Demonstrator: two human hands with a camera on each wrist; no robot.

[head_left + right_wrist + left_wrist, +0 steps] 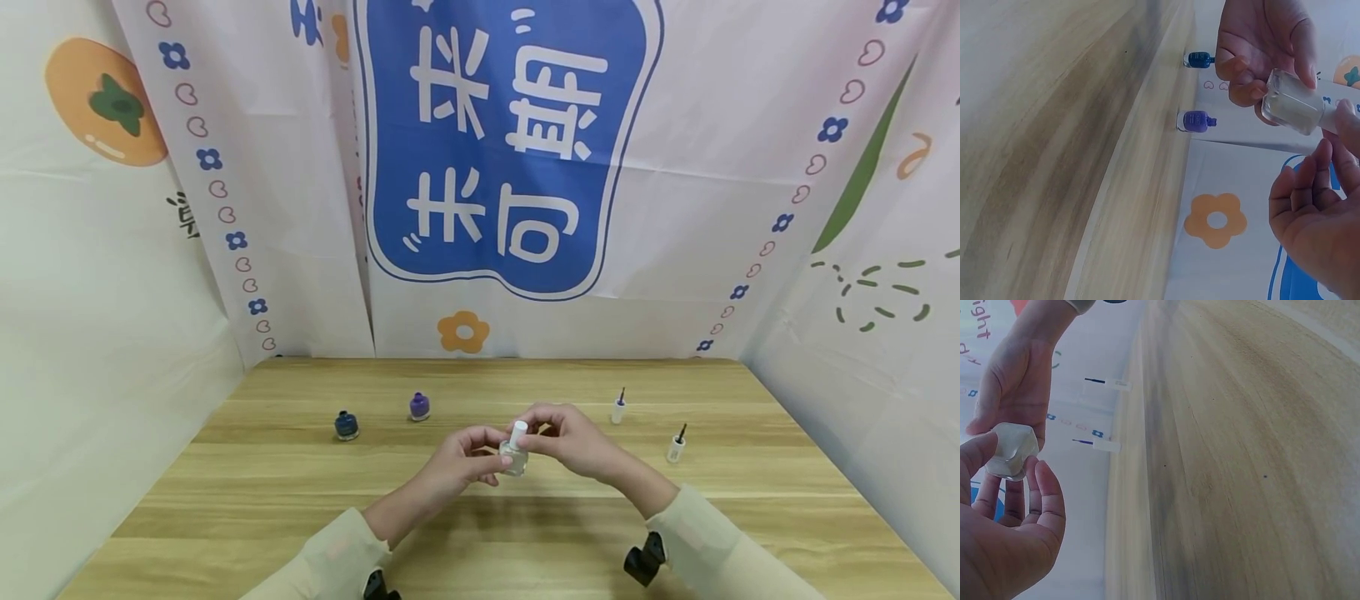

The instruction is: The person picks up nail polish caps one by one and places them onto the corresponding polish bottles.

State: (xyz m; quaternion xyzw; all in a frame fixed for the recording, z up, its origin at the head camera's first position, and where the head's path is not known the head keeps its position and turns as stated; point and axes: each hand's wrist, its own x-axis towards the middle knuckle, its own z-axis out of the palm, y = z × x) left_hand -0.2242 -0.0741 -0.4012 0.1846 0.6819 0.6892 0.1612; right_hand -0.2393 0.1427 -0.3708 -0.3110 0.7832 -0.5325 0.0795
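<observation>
A clear nail polish bottle [513, 460] with pale contents and a white cap [518, 430] is held up above the wooden table. My left hand [471, 456] pinches the glass body between thumb and fingers. On the cap, my right hand [564, 435] has its thumb and fingers closed. In the right wrist view the nail polish bottle [1294, 103] lies tilted, its cap partly hidden by the right fingers. From the left wrist view, the bottle's base [1013, 450] faces the camera.
Two uncapped bottles, dark teal [347, 426] and purple [419, 407], stand at the back left of the table [300, 500]. On the right, two white caps [618, 411] [676, 450] stand with their dark brushes pointing up. Printed cloth hangs around the table.
</observation>
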